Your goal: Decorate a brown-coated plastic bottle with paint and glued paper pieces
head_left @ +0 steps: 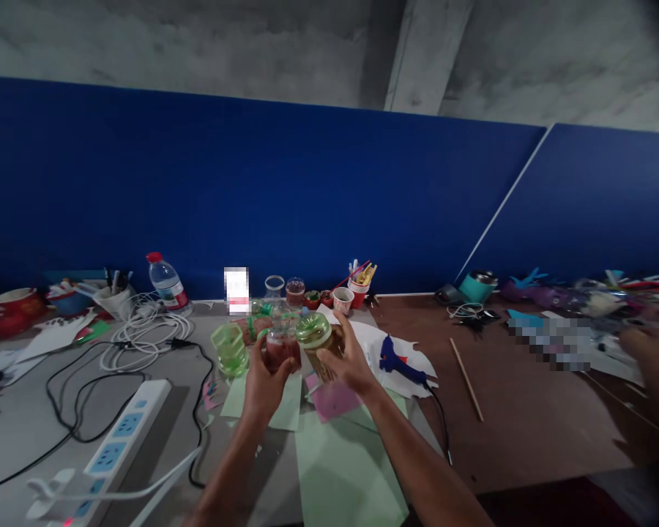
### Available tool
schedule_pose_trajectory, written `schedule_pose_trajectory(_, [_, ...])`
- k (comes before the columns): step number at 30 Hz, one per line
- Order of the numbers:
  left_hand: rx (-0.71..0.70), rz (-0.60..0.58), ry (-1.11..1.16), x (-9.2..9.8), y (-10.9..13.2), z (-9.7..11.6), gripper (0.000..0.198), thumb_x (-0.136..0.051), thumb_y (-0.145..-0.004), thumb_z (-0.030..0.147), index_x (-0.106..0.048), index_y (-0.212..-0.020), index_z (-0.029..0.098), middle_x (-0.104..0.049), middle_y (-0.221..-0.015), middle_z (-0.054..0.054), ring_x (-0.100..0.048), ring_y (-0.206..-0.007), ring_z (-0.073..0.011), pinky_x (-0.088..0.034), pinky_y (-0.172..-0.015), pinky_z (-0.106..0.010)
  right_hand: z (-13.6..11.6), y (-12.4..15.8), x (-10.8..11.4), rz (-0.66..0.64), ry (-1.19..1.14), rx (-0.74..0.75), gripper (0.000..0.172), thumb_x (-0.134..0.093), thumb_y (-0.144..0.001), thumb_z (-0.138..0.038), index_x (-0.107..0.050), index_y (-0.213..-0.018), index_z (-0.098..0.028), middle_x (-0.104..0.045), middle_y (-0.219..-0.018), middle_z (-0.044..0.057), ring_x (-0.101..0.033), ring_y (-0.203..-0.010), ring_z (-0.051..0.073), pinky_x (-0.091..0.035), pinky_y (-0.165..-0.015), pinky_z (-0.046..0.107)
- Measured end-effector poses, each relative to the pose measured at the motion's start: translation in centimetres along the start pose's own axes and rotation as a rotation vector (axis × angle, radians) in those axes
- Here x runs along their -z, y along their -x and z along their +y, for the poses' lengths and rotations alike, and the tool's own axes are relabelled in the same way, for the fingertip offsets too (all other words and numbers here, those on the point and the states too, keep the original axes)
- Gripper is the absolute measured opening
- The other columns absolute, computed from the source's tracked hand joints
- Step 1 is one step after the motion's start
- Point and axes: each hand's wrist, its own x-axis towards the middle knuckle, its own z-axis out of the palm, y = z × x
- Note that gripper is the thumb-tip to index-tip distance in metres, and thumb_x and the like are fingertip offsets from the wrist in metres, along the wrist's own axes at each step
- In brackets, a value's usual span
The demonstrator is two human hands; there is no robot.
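Observation:
My left hand [263, 388] is closed round a small clear plastic cup [280, 350] with a reddish-brown lower part. My right hand [354, 359] grips a cut plastic bottle piece [314, 333] with a translucent green, ridged top and a brownish body. The two pieces are held side by side above the desk, very close together; whether they touch I cannot tell. Under them lie a pink paper sheet [332, 399] and light green paper [345, 468]. Left of my left hand stands a translucent green cut bottle part [231, 351].
A blue glue gun [398, 359] rests on white paper at right, near a wooden stick [466, 380]. A power strip [124, 432], coiled white cable [143, 340] and water bottle [168, 285] are at left. Behind is a cup of tools [358, 291]. A co-worker's hand [651, 351] is far right.

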Motion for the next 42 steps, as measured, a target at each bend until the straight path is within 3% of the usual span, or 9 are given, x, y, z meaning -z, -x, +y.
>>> schedule_pose_trajectory(5, [0.004, 0.039, 0.011, 1.4, -0.7, -1.2, 0.088, -0.077, -0.062, 0.034, -0.035, -0.138, 0.02, -0.059, -0.124, -0.015, -0.058, -0.112, -0.0333, -0.042, -0.098, -0.051, -2.0, -0.6, 1.9, 0.219, 0.123, 0.16, 0.077, -0.079, -0.061, -0.02, -0.05, -0.132, -0.023, -0.055, -0.13, 0.01, -0.049, -0.122, 0.03, -0.035, -0.107, 0.045])
schedule_pose_trajectory(9, [0.26, -0.19, 0.377, 2.3, 0.8, -2.2, 0.073, -0.072, -0.066, 0.053, -0.051, -0.127, 0.019, -0.065, -0.119, -0.015, -0.06, -0.112, -0.0341, -0.047, -0.094, -0.048, -0.6, -2.4, 2.9, 0.317, -0.192, -0.022, 0.053, -0.074, -0.068, -0.033, -0.056, -0.117, -0.023, -0.067, -0.112, 0.008, -0.063, -0.102, 0.027, -0.049, -0.09, 0.043])
schedule_pose_trajectory(11, [0.336, -0.241, 0.436, 2.6, 2.2, -2.4, 0.064, -0.058, -0.075, 0.063, -0.058, -0.122, 0.019, -0.064, -0.123, -0.017, -0.06, -0.113, -0.0348, -0.049, -0.091, -0.05, 1.3, -3.2, 2.8, 0.393, -0.251, -0.105, 0.043, -0.075, -0.064, -0.035, -0.06, -0.102, -0.021, -0.071, -0.096, 0.005, -0.066, -0.09, 0.025, -0.051, -0.083, 0.041])
schedule_pose_trajectory(15, [0.502, -0.304, 0.62, 3.0, 4.6, -2.4, 0.058, -0.063, -0.074, 0.06, -0.065, -0.115, 0.019, -0.066, -0.122, -0.014, -0.062, -0.111, -0.0312, -0.049, -0.094, -0.045, 5.2, -4.2, 1.7, 0.377, -0.256, -0.159, 0.037, -0.074, -0.059, -0.028, -0.061, -0.093, -0.02, -0.072, -0.081, 0.002, -0.067, -0.079, 0.023, -0.051, -0.076, 0.038])
schedule_pose_trajectory(19, [0.62, -0.344, 0.671, 3.4, 6.0, -1.8, 0.053, -0.068, -0.07, 0.058, -0.07, -0.106, 0.019, -0.07, -0.116, -0.012, -0.069, -0.095, -0.03, -0.056, -0.082, -0.042, 7.2, -5.6, -0.1, 0.346, -0.259, -0.129, 0.043, -0.071, -0.057, -0.024, -0.06, -0.099, -0.02, -0.071, -0.086, 0.001, -0.066, -0.081, 0.021, -0.05, -0.081, 0.037])
schedule_pose_trajectory(26, [0.789, -0.234, 0.736, 4.1, 8.1, -1.6, 0.053, -0.073, -0.066, 0.056, -0.068, -0.109, 0.025, -0.07, -0.118, -0.007, -0.064, -0.109, -0.0306, -0.058, -0.079, -0.042, 9.7, -7.1, -2.4, 0.342, -0.113, -0.104, 0.058, -0.073, -0.053, -0.017, -0.056, -0.108, -0.019, -0.068, -0.104, 0.004, -0.061, -0.096, 0.021, -0.045, -0.093, 0.038])
schedule_pose_trajectory(29, [0.808, -0.247, 0.768, 4.3, 8.4, -1.9, 0.056, -0.074, -0.064, 0.057, -0.067, -0.11, 0.026, -0.07, -0.117, -0.007, -0.065, -0.107, -0.0315, -0.059, -0.073, -0.042, 10.8, -6.8, -2.4, 0.337, -0.053, -0.115, 0.062, -0.073, -0.054, -0.018, -0.055, -0.113, -0.018, -0.067, -0.106, 0.005, -0.06, -0.097, 0.021, -0.044, -0.094, 0.04])
schedule_pose_trajectory(34, [0.84, -0.294, 0.73, 4.5, 8.4, -2.0, 0.06, -0.062, -0.072, 0.064, -0.068, -0.112, 0.019, -0.074, -0.102, -0.013, -0.071, -0.078, -0.0281, -0.058, -0.06, -0.039, 11.4, -6.8, -2.6, 0.284, -0.019, -0.104, 0.061, -0.072, -0.058, -0.021, -0.052, -0.116, -0.018, -0.066, -0.107, 0.006, -0.061, -0.097, 0.022, -0.046, -0.093, 0.04])
schedule_pose_trajectory(42, [0.862, -0.295, 0.779, 4.9, 9.5, -0.7, 0.047, -0.053, -0.087, 0.049, -0.067, -0.107, 0.01, -0.075, -0.091, -0.015, -0.067, -0.055, -0.0197, -0.056, -0.058, -0.036, 12.7, -6.3, -4.1, 0.213, -0.018, -0.071, 0.06, -0.068, -0.063, -0.021, -0.048, -0.12, -0.017, -0.062, -0.115, 0.01, -0.06, -0.103, 0.023, -0.046, -0.094, 0.039])
